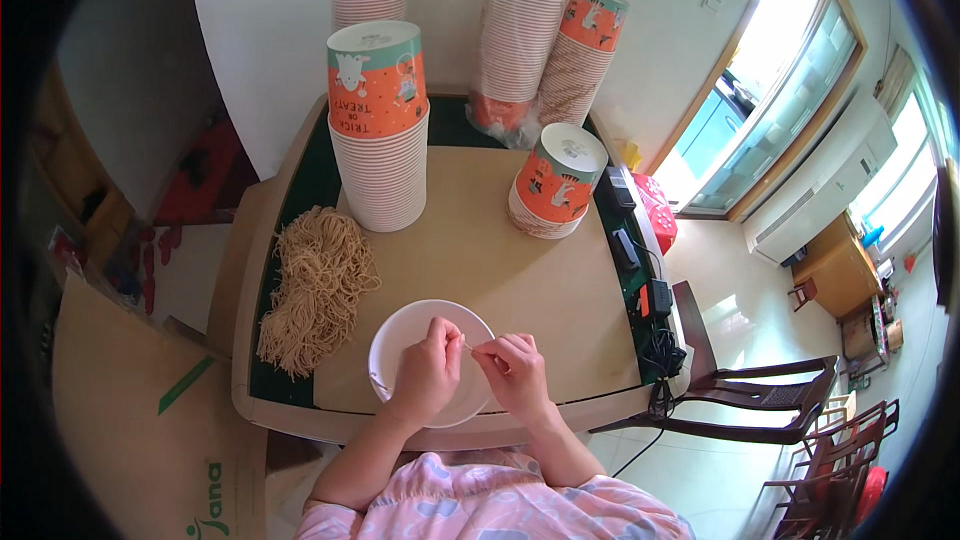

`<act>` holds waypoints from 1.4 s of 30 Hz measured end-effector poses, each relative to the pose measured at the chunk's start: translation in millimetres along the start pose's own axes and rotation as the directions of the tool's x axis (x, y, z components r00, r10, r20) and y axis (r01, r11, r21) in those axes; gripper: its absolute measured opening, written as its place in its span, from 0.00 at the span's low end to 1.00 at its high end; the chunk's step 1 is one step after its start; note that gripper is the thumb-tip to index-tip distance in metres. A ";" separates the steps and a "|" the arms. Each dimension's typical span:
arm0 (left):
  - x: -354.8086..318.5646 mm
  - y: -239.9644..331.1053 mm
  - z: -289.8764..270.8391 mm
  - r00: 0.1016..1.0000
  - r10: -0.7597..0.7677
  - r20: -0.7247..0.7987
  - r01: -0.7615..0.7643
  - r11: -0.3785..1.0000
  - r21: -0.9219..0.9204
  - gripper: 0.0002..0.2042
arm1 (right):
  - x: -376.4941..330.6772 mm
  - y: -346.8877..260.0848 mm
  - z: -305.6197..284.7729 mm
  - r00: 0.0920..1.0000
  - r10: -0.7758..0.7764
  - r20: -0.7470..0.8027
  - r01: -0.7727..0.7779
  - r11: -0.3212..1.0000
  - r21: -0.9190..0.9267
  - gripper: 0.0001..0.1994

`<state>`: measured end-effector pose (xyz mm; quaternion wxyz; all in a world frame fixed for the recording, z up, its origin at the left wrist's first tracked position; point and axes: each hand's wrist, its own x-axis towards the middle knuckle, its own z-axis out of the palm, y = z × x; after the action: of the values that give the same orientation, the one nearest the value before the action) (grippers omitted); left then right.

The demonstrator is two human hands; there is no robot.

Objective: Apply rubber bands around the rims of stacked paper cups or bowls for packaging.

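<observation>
My left hand and my right hand meet over a white paper bowl at the table's near edge. Both pinch a thin tan string stretched between the fingertips. A heap of the same tan string lies to the left of the bowl. The bowl's right half is hidden under my hands.
Tall stacks of orange printed paper cups stand upside down at the table's back, with more wrapped stacks against the wall. Black cables and adapters line the table's right edge. A dark chair stands to the right, a cardboard box to the left.
</observation>
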<state>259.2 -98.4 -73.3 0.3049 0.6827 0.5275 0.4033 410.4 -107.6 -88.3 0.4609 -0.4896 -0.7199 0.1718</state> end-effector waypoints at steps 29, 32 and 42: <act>7.1 7.5 1.4 0.999 0.043 0.009 -0.041 0.983 -0.181 0.04 | 0.3 0.3 -0.3 0.998 0.053 -0.046 -0.048 0.993 0.109 0.03; 4.8 10.1 2.0 0.994 0.100 -0.054 -0.104 0.992 -0.075 0.05 | -0.3 0.1 1.3 0.998 -0.009 -0.063 0.014 0.997 0.079 0.03; 7.3 25.5 -8.5 0.998 0.051 0.037 -0.049 0.997 -0.055 0.05 | -6.6 4.6 -2.7 0.982 0.182 -0.045 -0.170 0.965 0.201 0.05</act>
<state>264.7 -98.0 -46.0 0.3233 0.6947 0.4932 0.4119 415.8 -111.8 -93.4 0.5121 -0.5091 -0.6383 0.2667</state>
